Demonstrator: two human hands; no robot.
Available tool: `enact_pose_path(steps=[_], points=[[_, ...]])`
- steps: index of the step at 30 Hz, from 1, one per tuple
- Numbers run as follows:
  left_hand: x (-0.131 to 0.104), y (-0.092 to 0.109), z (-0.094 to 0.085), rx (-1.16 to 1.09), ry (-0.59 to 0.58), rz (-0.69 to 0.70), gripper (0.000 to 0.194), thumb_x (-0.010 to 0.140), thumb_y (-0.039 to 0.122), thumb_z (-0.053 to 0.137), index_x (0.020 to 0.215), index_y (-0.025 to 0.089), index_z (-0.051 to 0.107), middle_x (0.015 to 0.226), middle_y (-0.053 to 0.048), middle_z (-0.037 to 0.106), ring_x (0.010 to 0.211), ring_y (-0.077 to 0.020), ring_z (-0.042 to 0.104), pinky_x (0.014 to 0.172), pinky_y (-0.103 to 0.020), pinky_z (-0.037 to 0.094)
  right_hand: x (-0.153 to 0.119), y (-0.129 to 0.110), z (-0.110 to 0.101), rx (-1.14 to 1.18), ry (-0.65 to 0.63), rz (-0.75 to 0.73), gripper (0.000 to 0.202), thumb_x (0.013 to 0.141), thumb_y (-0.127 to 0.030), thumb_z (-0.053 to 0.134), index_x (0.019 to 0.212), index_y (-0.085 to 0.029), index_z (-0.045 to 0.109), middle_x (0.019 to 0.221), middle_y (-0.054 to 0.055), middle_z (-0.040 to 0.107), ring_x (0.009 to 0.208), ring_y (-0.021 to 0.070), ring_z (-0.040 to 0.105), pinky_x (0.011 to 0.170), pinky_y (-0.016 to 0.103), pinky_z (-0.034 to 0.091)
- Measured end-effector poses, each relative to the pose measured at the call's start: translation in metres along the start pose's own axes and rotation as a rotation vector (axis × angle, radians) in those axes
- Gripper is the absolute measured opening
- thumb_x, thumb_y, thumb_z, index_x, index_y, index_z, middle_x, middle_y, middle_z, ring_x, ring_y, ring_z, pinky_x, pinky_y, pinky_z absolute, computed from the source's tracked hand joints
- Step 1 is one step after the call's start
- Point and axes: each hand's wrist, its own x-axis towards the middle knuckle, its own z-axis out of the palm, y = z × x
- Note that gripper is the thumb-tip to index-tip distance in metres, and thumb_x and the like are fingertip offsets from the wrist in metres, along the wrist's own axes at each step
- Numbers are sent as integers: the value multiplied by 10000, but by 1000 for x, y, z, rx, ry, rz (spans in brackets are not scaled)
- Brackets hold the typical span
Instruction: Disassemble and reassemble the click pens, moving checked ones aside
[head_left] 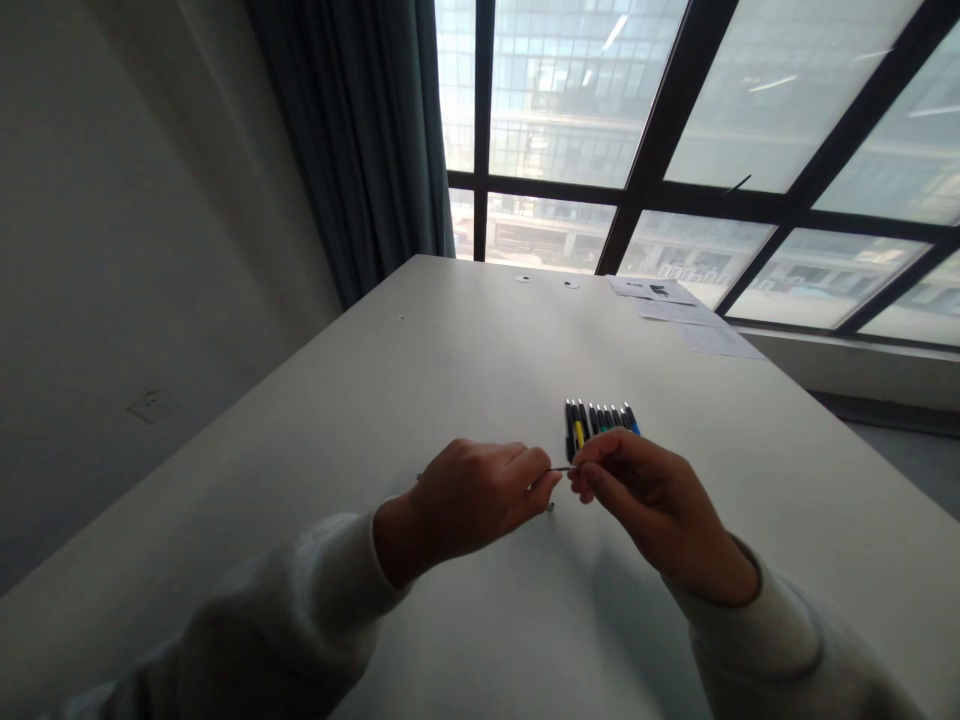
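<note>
A thin dark rod (561,469) spans the small gap between my two hands over the white table (465,360). My left hand (484,490) is closed round one end of it, palm down. The fingertips of my right hand (649,495) pinch the other end. Just beyond my right hand lies a row of several dark pens (600,417), some with yellow, green or blue parts; my fingers hide their near ends. A small shiny piece (550,507) shows just below my left fingertips, and another small tip (419,477) shows behind my left hand.
Printed papers (671,303) lie at the table's far right. Two small round white items (571,285) rest near the far edge. A dark curtain (367,130) and large windows stand beyond the table, with a wall at the left.
</note>
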Motion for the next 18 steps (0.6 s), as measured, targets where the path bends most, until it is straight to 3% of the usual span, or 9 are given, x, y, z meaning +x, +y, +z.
enact_pose_path(steps=[5,8,12,14,18], points=[[0,-2,1,18,-5,-2,249,964,271,456,755,183,560,595,38,569,487,-104,497,466,-239,311,2,0,-13,1,74,0,146,936,-311,580,871,-183,604,766,45,662,696,162,620,638,287,521],[1,-2,1,40,-2,-14,255,966,272,455,747,182,549,592,38,570,482,-102,495,463,-240,300,6,7,-24,-151,54,69,123,913,-275,555,830,-187,570,699,17,618,635,147,570,577,264,468],[1,-2,3,63,-12,-15,273,973,283,442,741,182,543,593,35,578,478,-101,503,460,-244,295,12,34,-24,-608,-320,244,152,847,-196,541,696,-184,556,592,-12,556,537,120,475,501,250,330],[1,-2,3,73,-15,-11,276,974,288,440,739,184,542,588,35,576,472,-102,505,455,-250,293,13,51,-16,-752,-502,255,186,831,-175,549,645,-176,559,616,11,592,566,129,495,537,263,335],[0,-3,4,83,-20,-12,286,976,300,440,735,186,543,584,35,581,469,-105,513,449,-257,287,12,76,-5,-853,-551,240,184,889,-204,525,737,-158,617,779,77,684,692,174,583,634,285,387]])
